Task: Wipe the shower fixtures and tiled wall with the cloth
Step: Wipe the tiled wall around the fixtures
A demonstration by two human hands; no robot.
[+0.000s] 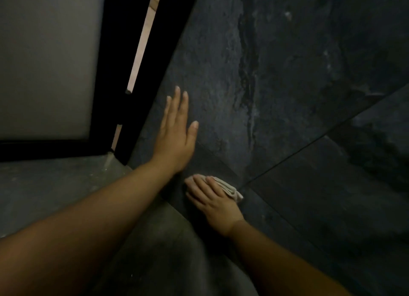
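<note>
**Low wall wipe, close to the corner**

At the far left stands a frosted glass door [48,63] in a black frame [106,74], with a thin lit gap [141,43] between the frame and the wall. Below it lies the grey floor [55,185].

The left hand [177,136] is released, fingers straight, palm flat on the dark tiled wall [287,74], probably as a brace. Just below and to its right, the right hand [214,202] lies spread over the cloth [230,188] and presses it to the tile rather than clutching it. A folded edge of the cloth sticks out past the fingers. The cloth sits low on the wall, near where the wall meets the floor.

The step in hand looks like wiping the bottom tiles. No shower fixtures are in view, so that part seems yet to come.

The next stroke has little room leftward, where the frame closes the corner. Rightward, past the slanting grout line [309,145], the tile runs open and unobstructed. Sweeping that way calls for steady flat pressure and keeping the cloth from bunching over the rough stone face.
</note>
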